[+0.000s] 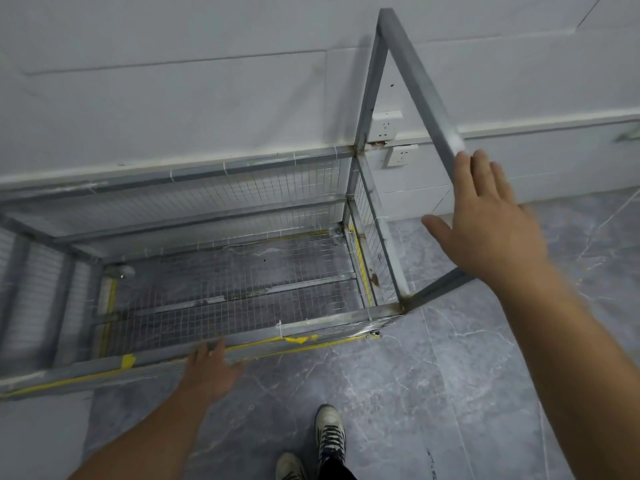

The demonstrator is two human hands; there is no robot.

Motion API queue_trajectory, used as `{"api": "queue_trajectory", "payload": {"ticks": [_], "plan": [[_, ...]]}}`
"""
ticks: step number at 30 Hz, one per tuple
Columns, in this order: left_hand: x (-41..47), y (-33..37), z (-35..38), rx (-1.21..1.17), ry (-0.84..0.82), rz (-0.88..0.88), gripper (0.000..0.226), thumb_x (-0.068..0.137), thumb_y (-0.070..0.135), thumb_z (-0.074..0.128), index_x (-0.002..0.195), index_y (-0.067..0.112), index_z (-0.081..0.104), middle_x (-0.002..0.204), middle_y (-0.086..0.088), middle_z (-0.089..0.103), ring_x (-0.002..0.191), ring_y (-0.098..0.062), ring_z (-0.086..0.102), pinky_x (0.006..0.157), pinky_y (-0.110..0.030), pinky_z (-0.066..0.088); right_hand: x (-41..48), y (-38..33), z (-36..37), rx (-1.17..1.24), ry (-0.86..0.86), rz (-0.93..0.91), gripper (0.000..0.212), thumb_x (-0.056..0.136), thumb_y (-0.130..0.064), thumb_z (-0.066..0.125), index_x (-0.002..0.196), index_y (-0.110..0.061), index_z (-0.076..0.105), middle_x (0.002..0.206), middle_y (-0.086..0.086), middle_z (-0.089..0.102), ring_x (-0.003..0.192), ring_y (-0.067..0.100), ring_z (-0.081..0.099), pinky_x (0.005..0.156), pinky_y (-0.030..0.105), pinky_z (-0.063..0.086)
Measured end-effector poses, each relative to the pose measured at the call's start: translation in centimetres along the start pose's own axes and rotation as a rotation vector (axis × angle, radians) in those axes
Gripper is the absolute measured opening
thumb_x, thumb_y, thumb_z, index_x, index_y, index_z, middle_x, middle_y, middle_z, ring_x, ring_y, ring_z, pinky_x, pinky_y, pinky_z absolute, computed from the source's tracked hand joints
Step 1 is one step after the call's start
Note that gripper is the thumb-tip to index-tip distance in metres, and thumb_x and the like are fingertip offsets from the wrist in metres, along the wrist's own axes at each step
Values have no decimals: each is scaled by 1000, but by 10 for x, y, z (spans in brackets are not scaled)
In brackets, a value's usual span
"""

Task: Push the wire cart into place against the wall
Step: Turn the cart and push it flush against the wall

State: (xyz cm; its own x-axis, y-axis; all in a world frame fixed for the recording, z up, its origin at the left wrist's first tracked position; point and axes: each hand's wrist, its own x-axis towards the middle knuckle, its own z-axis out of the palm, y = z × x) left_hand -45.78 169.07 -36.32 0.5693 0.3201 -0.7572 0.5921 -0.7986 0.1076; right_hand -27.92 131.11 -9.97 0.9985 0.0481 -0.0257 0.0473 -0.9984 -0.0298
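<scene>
The wire cart (332,322) is a grey metal frame with mesh sides and a mesh floor, seen from above, empty inside. Its far long side lies along the white wall (173,109). A tall handle frame (412,71) rises at the cart's right end. My left hand (211,368) rests flat on the near top rail, fingers spread, beside yellow tape. My right hand (491,223) is open with spread fingers, its fingertips at the lower end of the handle bar; the frame does not show a grip around it.
Two wall sockets (398,155) sit low on the wall behind the handle. Grey marble floor tiles (433,393) spread to the right and toward me. My two shoes (330,434) stand just behind the cart. A small metal piece (628,133) shows on the wall at far right.
</scene>
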Motion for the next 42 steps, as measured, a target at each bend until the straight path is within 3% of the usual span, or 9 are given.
{"api": "queue_trajectory", "payload": {"ticks": [12,17,21,30,33,38,42], "plan": [[-3,20,-5,-44,112,51,76,92,54,50,155,25,17,163,-11,8,148,-34,11,117,-49,20,-5,0,1,-13,6,-25,86,95,-55,42,153,-17,-8,164,6,-7,150,28,-6,110,58,29],[0,25,11,-71,89,44,79,90,57,51,154,26,17,163,-8,8,148,-32,13,115,-52,24,-10,-12,3,-62,28,-75,83,95,-57,39,155,-17,-1,163,15,-6,149,32,-10,116,57,14],[2,20,22,-53,116,8,83,88,63,49,154,31,11,164,-6,4,149,-32,6,115,-54,23,-26,-53,27,21,74,-274,79,94,-57,41,155,-20,9,164,11,0,149,33,-13,116,57,-3],[-3,25,18,-6,216,40,79,92,59,50,155,32,10,165,-2,-1,150,-28,0,114,-55,24,-44,-103,182,284,-380,-430,63,97,-45,48,151,-21,26,159,8,25,147,29,17,115,49,21],[1,21,19,-21,251,25,79,91,59,51,154,33,10,164,-2,-2,149,-29,0,112,-57,23,-51,-100,223,258,-479,-417,62,96,-48,46,150,-26,27,158,4,27,147,26,16,115,51,17],[7,9,27,-50,281,-18,82,89,68,44,154,38,2,163,-4,-16,148,-34,-15,112,-63,19,-67,-83,269,174,-555,-371,60,97,-55,39,151,-38,21,159,-3,23,149,26,5,111,66,6],[18,7,25,-69,292,32,74,92,65,38,154,37,8,163,-8,-15,144,-41,-23,116,-58,2,-70,-85,283,109,-538,-375,54,98,-57,32,149,-43,21,160,-6,23,150,26,4,109,69,1]]}}
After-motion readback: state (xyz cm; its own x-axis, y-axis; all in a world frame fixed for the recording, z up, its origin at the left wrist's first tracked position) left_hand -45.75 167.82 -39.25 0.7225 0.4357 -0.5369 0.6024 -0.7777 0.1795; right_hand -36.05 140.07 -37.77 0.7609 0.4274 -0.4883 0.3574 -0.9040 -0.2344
